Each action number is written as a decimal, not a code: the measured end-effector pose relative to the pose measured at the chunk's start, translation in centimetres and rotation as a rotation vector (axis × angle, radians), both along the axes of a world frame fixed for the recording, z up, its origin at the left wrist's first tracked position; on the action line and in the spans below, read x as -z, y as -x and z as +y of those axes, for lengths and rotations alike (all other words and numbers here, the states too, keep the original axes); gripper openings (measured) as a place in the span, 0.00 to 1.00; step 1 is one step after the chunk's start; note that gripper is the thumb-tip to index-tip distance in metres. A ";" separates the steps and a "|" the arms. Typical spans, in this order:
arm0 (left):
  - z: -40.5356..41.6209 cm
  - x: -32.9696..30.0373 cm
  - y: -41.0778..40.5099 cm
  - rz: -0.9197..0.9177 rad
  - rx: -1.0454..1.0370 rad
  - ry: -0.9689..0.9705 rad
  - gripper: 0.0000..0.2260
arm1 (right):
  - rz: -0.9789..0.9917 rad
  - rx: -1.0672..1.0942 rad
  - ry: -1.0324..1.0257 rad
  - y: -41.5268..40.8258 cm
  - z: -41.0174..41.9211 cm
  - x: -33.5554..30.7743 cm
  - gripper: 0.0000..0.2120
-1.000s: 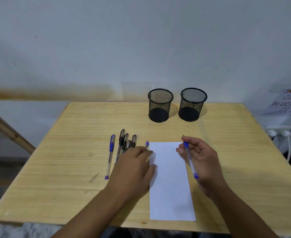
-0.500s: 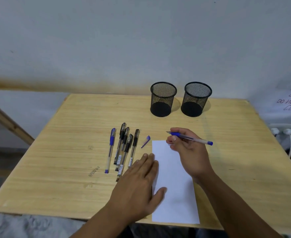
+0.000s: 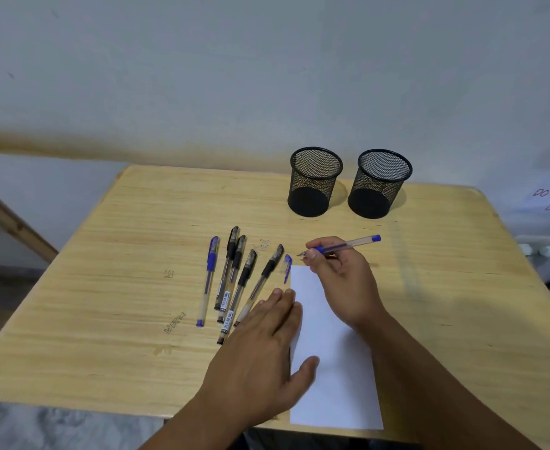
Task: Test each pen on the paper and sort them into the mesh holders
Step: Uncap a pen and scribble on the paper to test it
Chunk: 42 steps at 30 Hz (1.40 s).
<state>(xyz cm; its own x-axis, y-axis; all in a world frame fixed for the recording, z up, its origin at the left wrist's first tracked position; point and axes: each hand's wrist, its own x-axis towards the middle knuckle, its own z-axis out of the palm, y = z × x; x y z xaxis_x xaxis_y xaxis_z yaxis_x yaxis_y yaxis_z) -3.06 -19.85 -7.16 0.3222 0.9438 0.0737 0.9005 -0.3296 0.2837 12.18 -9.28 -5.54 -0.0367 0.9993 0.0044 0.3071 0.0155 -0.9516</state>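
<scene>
Work has barely begun: my right hand (image 3: 341, 280) pinches an uncapped blue pen (image 3: 345, 245) above the blank paper (image 3: 335, 378), left fingers (image 3: 283, 306) flat on its edge, five pens (image 3: 234, 280) waiting, both holders (image 3: 314, 181) empty.

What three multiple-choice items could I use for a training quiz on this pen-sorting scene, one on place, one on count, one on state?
1. Where does the loose blue cap lie?
A. In a mesh holder
B. On the table by the paper's top left corner
C. On the held pen

2. How many pens lie on the table?
A. Three
B. Five
C. Seven

3. What state is the pen in the right hand in?
A. Uncapped, tip bare
B. Capped
C. Lying on the paper

Answers: 1 B, it lies beside the sheet's corner. 2 B, one blue and four black lie left of the paper. 3 A, its metal tip shows.
</scene>
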 end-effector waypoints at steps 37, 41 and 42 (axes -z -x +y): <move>0.3 -0.4 0.8 -0.024 0.061 0.085 0.44 | -0.325 0.079 -0.076 0.8 0.4 0.4 0.09; 0.3 -0.5 0.9 -0.042 0.067 0.072 0.44 | -0.325 0.080 -0.066 0.9 0.4 0.5 0.09; 0.3 -0.5 0.9 -0.043 0.070 0.073 0.44 | -0.327 0.082 -0.063 0.9 0.5 0.5 0.09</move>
